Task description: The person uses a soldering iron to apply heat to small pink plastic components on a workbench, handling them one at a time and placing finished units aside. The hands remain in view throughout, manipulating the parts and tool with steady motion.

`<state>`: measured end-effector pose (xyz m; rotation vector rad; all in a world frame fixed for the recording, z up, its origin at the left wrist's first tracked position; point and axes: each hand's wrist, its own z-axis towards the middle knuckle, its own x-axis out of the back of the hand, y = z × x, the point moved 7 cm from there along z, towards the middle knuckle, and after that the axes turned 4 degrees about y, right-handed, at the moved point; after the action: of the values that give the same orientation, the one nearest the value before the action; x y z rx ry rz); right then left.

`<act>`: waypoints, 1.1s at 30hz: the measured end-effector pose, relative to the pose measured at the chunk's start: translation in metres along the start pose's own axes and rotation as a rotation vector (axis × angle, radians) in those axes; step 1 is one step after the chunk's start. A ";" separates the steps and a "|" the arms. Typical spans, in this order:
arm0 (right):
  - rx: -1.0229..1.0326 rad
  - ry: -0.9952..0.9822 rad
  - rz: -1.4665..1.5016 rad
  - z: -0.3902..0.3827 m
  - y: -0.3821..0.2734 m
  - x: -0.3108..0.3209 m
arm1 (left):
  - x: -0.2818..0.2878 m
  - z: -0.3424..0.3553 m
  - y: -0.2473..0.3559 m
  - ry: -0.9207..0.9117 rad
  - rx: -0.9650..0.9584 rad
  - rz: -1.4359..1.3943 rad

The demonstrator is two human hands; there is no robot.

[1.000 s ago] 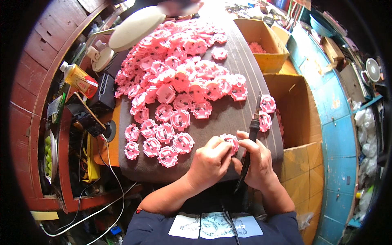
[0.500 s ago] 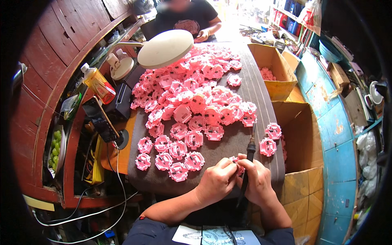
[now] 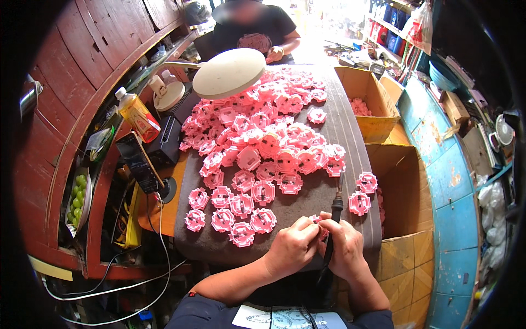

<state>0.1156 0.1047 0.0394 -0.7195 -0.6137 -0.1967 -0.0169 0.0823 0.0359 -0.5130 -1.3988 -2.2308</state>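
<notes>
Close to the table's near edge, my two hands meet around a small pink plastic part (image 3: pixel 315 219), which my fingers mostly cover. My left hand (image 3: pixel 291 248) is closed with its fingertips pinching this part. The fingers of my right hand (image 3: pixel 345 249) are closed too, steadying the part while a soldering iron (image 3: pixel 336 206) with a black handle lies across the hand. Its metal tip points away from me, toward the pile, and its cord runs down below the hand. Ahead of my left hand several loose pink parts (image 3: pixel 241 234) lie face up, each with a dark piece in its middle.
A large heap of pink parts (image 3: pixel 257 126) covers the far table under a round white lamp (image 3: pixel 230 74). Two pink parts (image 3: pixel 359 203) rest at the right edge, beside open cardboard boxes (image 3: pixel 402 186). A phone (image 3: pixel 138 164) stands at left. Another person (image 3: pixel 255 33) sits opposite.
The whole view has tilted slightly, so the table appears a little lower. My hands stay together on the pink part, with the soldering iron held almost the same way.
</notes>
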 end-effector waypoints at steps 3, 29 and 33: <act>-0.004 0.002 -0.003 -0.001 0.000 0.000 | -0.001 0.000 0.000 0.003 -0.012 0.009; 0.022 0.032 -0.003 -0.006 0.002 0.000 | -0.001 -0.001 -0.001 -0.001 -0.020 0.021; 0.026 0.026 -0.006 -0.006 0.002 0.000 | 0.000 0.000 0.001 -0.008 0.001 0.012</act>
<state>0.1193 0.1021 0.0344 -0.6892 -0.5926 -0.2036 -0.0165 0.0818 0.0372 -0.5290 -1.3980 -2.2208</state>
